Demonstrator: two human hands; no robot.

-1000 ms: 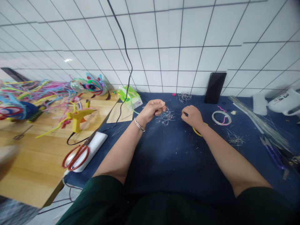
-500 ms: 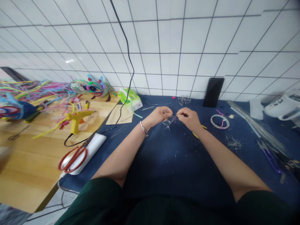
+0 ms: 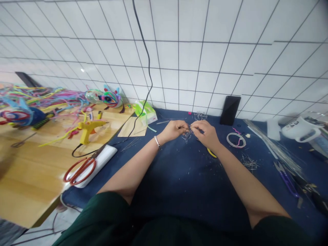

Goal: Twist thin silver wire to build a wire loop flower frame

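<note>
My left hand (image 3: 176,131), with a silver bracelet at its wrist, is closed in a pinch. Close beside it, my right hand (image 3: 205,132) pinches too, the fingertips of both nearly touching. Between and just below the fingertips is a small tangle of thin silvery wire (image 3: 187,137); its exact shape is too fine to make out. A yellow handle (image 3: 212,153) of a tool shows beside my right wrist, the rest hidden under the hand. Behind the hands lies another bundle of wire bits (image 3: 200,116).
A dark blue cloth (image 3: 179,191) covers the table. Left are red-handled scissors (image 3: 80,171) on a white power strip (image 3: 109,155), and a yellow glue gun (image 3: 87,131). Right are a phone (image 3: 230,110), a ring coil (image 3: 236,140), long wires (image 3: 276,148), purple snips (image 3: 289,181) and a white mug (image 3: 299,129).
The view has tilted slightly. My fingertips have come closer together, and the dark thin piece that stretched between them no longer shows clearly. More of the yellow handle is visible.
</note>
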